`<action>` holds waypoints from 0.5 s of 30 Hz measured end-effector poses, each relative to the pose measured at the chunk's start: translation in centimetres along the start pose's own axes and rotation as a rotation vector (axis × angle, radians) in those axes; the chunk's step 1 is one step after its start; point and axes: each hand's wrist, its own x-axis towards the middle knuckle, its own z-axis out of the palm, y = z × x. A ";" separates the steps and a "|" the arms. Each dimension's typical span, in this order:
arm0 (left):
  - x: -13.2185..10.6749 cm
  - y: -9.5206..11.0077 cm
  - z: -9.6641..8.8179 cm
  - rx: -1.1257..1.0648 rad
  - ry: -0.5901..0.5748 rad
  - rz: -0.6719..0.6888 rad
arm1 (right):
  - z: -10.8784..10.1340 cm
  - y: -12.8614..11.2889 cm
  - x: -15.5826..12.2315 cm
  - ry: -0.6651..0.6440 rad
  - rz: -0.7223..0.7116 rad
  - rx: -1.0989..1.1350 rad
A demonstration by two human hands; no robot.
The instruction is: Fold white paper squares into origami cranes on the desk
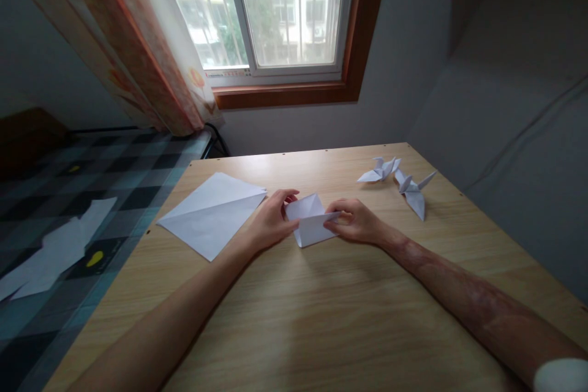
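Note:
A small piece of white paper (310, 219), partly folded, lies on the wooden table (321, 306) between both hands. My left hand (271, 223) pinches its left edge, fingers curled round the upper corner. My right hand (353, 220) pinches the right edge of the same piece, thumb on top. To the left of my left hand lies a larger white sheet (214, 213) with a diagonal crease, flat on the table.
Two folded white paper cranes (380, 170) (413, 191) stand at the table's far right. Left of the table is a bed with a checked cover (68, 196) and loose white paper (55, 251) on it. A window and a curtain are behind.

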 end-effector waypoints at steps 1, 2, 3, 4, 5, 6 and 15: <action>0.0 -0.1 0.0 -0.034 0.009 -0.006 | 0.0 0.0 0.0 0.001 0.000 -0.002; 0.0 -0.1 0.1 -0.068 0.018 -0.017 | 0.0 0.0 0.0 0.001 0.003 -0.002; 0.0 -0.1 0.1 -0.104 0.025 -0.036 | 0.0 0.0 0.0 0.002 0.008 0.000; 0.1 -0.2 0.2 -0.143 0.028 -0.068 | 0.0 0.0 0.0 0.003 0.015 0.006; 0.1 -0.2 0.3 -0.191 0.035 -0.109 | 0.1 0.0 -0.1 0.004 0.022 0.014; 0.1 -0.2 0.4 -0.254 0.044 -0.157 | 0.1 0.0 -0.1 0.004 0.028 0.025; 0.2 1.0 2.0 -0.653 0.208 -0.276 | 0.1 -0.1 0.0 0.044 -0.004 -0.051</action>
